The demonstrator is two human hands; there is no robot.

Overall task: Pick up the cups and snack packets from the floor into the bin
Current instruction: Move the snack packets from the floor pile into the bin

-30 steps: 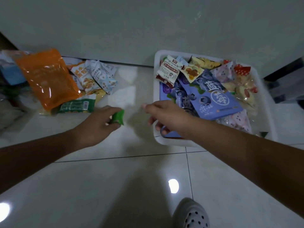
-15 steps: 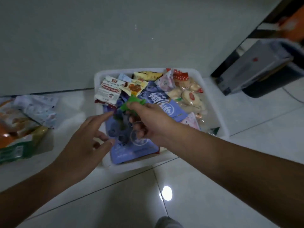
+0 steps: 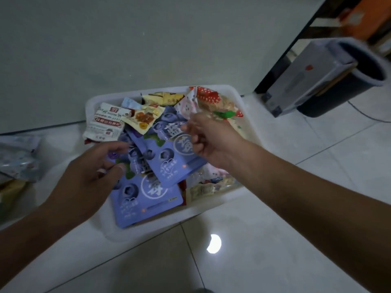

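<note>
Green packet (image 3: 224, 114) dropped into bin (image 3: 249, 121), R hand (image 3: 208, 138) open; blurry.

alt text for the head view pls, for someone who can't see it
Two bare hands reach over a white bin piled with snack packets on a tiled floor: the right hand is open beside a small green packet lying on the heap, the left hand empty above a purple blueberry pouch. More packets lie on the floor at left.
</note>
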